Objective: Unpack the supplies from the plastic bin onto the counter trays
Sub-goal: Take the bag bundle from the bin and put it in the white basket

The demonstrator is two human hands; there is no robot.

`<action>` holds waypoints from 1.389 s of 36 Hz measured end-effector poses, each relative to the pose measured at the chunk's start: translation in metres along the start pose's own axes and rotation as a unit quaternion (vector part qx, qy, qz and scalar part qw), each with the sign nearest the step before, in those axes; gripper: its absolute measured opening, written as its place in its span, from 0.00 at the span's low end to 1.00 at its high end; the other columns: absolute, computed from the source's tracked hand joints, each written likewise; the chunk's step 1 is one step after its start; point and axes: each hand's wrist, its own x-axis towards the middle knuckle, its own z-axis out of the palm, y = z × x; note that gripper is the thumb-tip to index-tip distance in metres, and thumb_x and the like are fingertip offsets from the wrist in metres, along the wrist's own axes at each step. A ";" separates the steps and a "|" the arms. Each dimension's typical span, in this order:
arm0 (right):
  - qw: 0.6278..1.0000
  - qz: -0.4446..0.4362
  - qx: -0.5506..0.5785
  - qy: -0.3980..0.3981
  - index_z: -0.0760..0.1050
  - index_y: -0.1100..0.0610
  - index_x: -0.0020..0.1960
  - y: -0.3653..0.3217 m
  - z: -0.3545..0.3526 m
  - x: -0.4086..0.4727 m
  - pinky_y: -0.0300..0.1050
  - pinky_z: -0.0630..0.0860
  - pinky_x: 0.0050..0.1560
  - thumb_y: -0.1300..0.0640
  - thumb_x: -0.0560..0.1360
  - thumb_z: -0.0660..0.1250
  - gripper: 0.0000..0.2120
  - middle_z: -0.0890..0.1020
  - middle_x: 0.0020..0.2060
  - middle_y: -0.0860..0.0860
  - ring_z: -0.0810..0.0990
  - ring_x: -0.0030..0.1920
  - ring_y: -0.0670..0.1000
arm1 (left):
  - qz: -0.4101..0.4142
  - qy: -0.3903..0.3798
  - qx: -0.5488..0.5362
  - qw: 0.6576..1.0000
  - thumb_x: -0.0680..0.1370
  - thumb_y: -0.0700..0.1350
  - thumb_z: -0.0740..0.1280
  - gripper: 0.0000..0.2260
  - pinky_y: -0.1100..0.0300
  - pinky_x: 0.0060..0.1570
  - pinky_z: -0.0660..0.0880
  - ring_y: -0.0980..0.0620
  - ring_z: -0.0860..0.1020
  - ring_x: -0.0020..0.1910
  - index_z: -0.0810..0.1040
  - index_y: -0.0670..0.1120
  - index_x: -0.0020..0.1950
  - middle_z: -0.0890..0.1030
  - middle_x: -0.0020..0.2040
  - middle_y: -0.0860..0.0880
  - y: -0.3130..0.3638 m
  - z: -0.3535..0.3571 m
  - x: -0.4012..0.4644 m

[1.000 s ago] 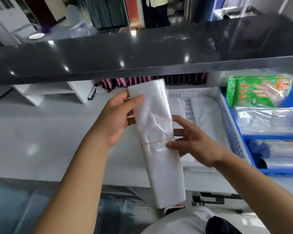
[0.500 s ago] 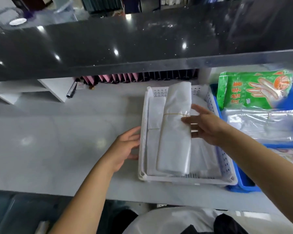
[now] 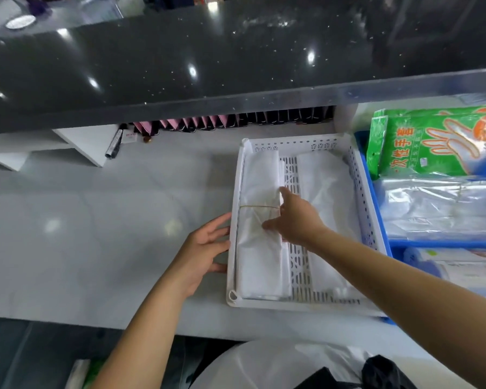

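Observation:
A white perforated tray sits on the pale counter. In its left side lies a white bundle of plastic bags bound by a rubber band. My right hand rests on that bundle with thumb and fingers stretched out along its right edge. My left hand lies flat on the counter, fingers straight, touching the tray's left wall. A second flat white bundle lies in the tray's right side.
A blue bin stands right of the tray, holding a green glove packet and clear plastic packs. A black upper counter overhangs at the back. A white shelf unit stands at the left.
The banded bundle was lowered from both hands into the tray, then shifted from the middle to the left side. My left hand let go and came to the tray's left wall.

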 end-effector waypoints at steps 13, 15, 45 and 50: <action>0.962 -0.160 -0.219 0.015 0.34 0.48 0.79 -0.003 0.044 0.005 0.68 0.40 0.75 0.37 0.79 0.43 0.34 0.34 0.79 0.51 0.28 0.76 0.57 | 0.018 0.005 0.011 1.000 0.82 0.36 0.62 0.23 0.53 0.40 0.81 0.54 0.81 0.60 0.73 0.59 0.71 0.82 0.63 0.55 -0.006 0.003 -0.005; 0.961 -0.163 -0.223 0.024 0.32 0.48 0.78 0.000 0.058 0.003 0.68 0.40 0.75 0.38 0.79 0.38 0.33 0.32 0.78 0.52 0.25 0.74 0.57 | 0.018 0.011 0.015 1.000 0.82 0.36 0.61 0.23 0.53 0.39 0.81 0.54 0.82 0.59 0.72 0.59 0.72 0.82 0.63 0.55 -0.005 0.005 -0.006; 0.970 -0.135 -0.203 -0.003 0.46 0.46 0.80 0.001 0.037 -0.026 0.64 0.39 0.75 0.37 0.80 0.53 0.33 0.45 0.80 0.47 0.39 0.79 0.50 | 0.029 -0.019 0.119 0.992 0.82 0.43 0.64 0.23 0.58 0.58 0.78 0.58 0.77 0.62 0.66 0.60 0.75 0.72 0.73 0.53 -0.020 -0.014 -0.050; 0.972 -0.145 -0.179 0.046 0.52 0.46 0.80 -0.029 0.043 -0.084 0.62 0.43 0.76 0.37 0.79 0.56 0.33 0.48 0.80 0.46 0.42 0.79 0.50 | 0.086 0.020 0.227 0.970 0.79 0.52 0.68 0.29 0.57 0.68 0.68 0.59 0.68 0.70 0.60 0.65 0.76 0.66 0.76 0.56 -0.041 -0.051 -0.100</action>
